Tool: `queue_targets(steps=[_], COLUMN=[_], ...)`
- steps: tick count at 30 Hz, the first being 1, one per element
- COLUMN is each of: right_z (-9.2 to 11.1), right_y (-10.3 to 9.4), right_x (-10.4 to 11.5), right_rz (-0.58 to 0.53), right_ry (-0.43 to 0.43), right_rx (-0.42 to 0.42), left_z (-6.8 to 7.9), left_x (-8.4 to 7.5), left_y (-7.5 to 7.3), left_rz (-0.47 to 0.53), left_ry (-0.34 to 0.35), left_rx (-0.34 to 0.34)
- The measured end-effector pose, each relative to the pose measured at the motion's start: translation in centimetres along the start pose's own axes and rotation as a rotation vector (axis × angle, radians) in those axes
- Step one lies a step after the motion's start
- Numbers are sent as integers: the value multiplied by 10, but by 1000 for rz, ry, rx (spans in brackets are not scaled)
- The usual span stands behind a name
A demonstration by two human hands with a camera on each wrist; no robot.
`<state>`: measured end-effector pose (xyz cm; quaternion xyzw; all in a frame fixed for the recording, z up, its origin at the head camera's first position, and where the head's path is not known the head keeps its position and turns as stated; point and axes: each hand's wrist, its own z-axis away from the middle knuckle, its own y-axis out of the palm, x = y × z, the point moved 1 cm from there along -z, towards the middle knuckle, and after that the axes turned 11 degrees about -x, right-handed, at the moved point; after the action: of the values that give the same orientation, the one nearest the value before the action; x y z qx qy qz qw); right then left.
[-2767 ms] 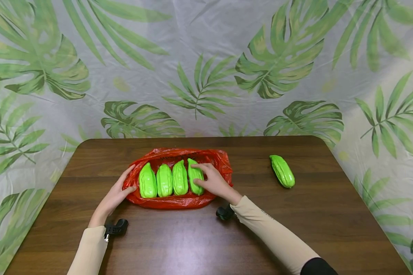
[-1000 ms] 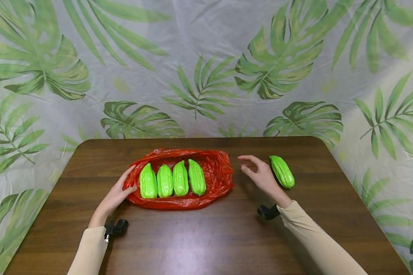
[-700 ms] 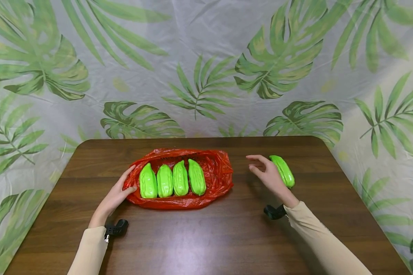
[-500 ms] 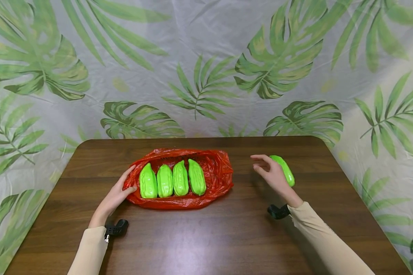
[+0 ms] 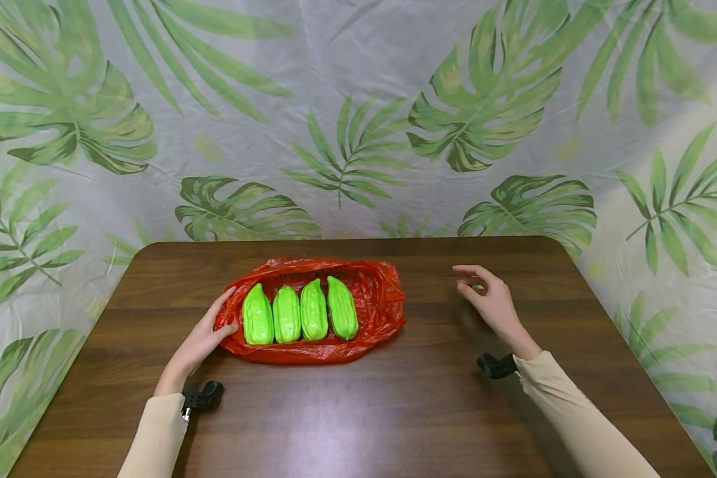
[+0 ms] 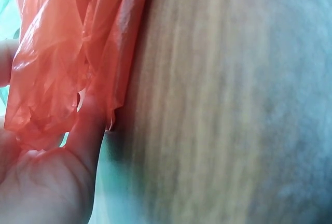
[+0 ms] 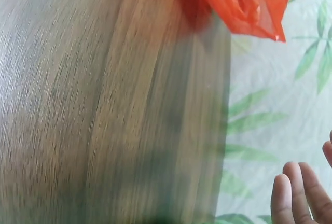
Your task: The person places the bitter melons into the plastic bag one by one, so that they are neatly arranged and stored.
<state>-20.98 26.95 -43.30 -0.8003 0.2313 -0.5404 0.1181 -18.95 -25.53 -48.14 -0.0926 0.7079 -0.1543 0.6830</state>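
A red plastic bag lies spread with its mouth wide on the table. Several glossy green, ridged bitter melons sit in it in a row; the rightmost bitter melon leaves bare plastic on its right. My left hand holds the bag's left edge, and in the left wrist view the red film drapes over the thumb and fingers. My right hand hovers over another bitter melon, almost wholly hidden under it. In the right wrist view its fingers are parted, gripping nothing.
The brown wooden table ends at a back edge, with a leaf-printed cloth hanging behind it. Each wrist carries a black camera mount, one by the left sleeve, one by the right sleeve.
My right hand has let go of the rightmost bitter melon in the bag and moved right, over the one lying alone. My left hand and the bag have hardly moved.
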Motion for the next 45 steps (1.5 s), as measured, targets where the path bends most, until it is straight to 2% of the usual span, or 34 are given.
queue_targets(steps=[12, 28, 34, 39, 45], right_z=[0, 0, 0, 2, 2], right_y=[-18, -29, -31, -33, -33], right_x=[-8, -29, -38, -43, -48], right_rz=[54, 151, 179, 226, 265], right_ry=[-4, 29, 28, 73, 89], right_rx=[-73, -75, -32, 21, 31], left_z=[0, 0, 0, 1, 0], left_x=[-1, 1, 1, 1, 1], left_y=[0, 0, 0, 0, 0], left_rz=[-1, 8, 17, 20, 26], left_ry=[7, -6, -12, -13, -11], left_rx=[4, 3, 4, 4, 4])
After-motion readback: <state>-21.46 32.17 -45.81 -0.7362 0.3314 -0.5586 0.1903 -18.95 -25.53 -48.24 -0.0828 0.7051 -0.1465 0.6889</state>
